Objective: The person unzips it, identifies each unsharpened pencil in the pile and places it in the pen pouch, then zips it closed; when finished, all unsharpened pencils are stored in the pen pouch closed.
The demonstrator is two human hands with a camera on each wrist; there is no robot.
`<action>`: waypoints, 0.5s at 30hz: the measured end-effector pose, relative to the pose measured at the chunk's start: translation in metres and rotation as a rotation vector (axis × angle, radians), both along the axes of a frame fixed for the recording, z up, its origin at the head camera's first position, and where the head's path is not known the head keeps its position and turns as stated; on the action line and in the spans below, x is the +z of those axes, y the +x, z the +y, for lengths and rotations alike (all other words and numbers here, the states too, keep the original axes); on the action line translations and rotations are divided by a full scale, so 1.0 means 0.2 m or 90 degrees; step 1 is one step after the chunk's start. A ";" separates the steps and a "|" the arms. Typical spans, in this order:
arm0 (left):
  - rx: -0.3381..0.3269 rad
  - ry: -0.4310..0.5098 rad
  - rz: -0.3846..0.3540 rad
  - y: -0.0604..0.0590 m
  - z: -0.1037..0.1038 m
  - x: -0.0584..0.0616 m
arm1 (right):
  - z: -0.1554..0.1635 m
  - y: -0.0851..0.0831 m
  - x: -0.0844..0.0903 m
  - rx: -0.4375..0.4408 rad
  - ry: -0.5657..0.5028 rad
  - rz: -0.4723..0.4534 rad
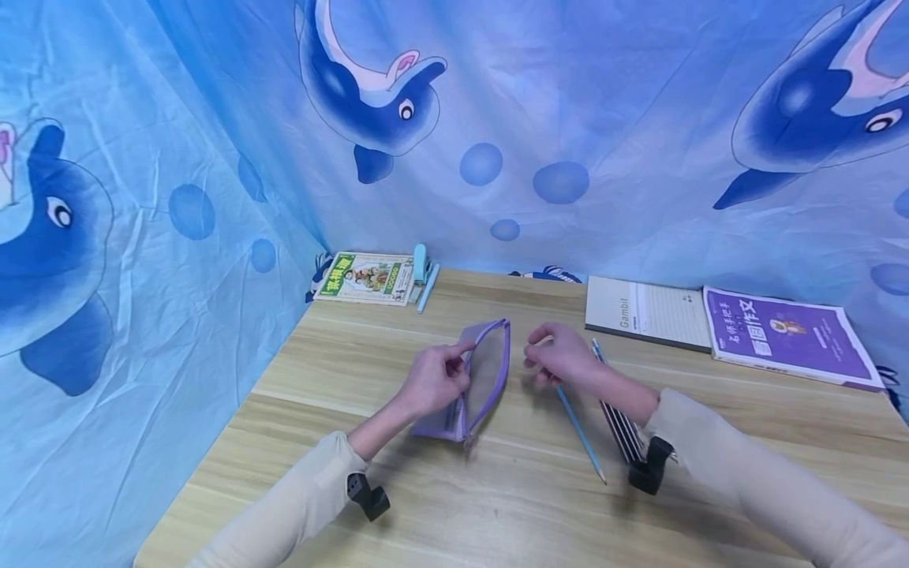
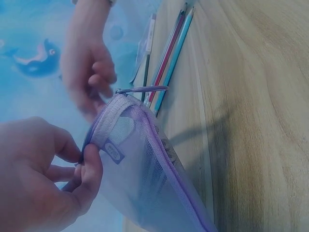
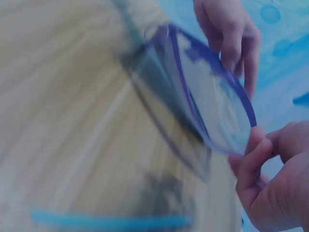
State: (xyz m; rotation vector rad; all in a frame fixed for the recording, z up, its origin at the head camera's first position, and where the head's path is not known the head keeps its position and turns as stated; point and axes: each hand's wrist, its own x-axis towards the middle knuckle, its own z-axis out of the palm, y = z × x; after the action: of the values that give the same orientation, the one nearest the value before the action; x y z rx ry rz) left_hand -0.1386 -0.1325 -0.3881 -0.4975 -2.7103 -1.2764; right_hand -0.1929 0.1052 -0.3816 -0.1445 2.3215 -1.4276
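Note:
A purple-edged mesh pencil case stands partly upright on the table with its zipped mouth spread apart. My left hand pinches one edge of that mouth between thumb and fingers. Just right of the case hovers my right hand, fingers loosely bent and nothing visible in them; a gap parts it from the case in the head view. Below it lies a blue pencil, its far end hidden by the hand. Several more pencils lie under the right forearm. The right wrist view is blurred.
At the back left are a illustrated book, a light-blue stapler and a slim blue stick. A lined notebook and a purple book lie at the back right. Dolphin-print cloth hangs behind the table.

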 end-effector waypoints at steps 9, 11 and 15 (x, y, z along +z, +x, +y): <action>-0.007 0.011 -0.018 -0.01 -0.01 0.00 | 0.32 -0.01 -0.02 0.090 0.157 0.068; -0.005 0.010 -0.019 -0.01 0.00 0.00 | 0.35 -0.01 -0.04 0.096 0.165 0.060; -0.006 0.009 -0.015 0.00 0.00 -0.01 | 0.39 0.00 -0.05 0.097 0.186 0.044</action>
State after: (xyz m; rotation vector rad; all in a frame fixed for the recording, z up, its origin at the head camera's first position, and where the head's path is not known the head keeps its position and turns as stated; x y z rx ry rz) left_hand -0.1395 -0.1323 -0.3902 -0.4977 -2.7196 -1.3113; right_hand -0.1924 0.1835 -0.3924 -0.2822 2.4847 -1.0142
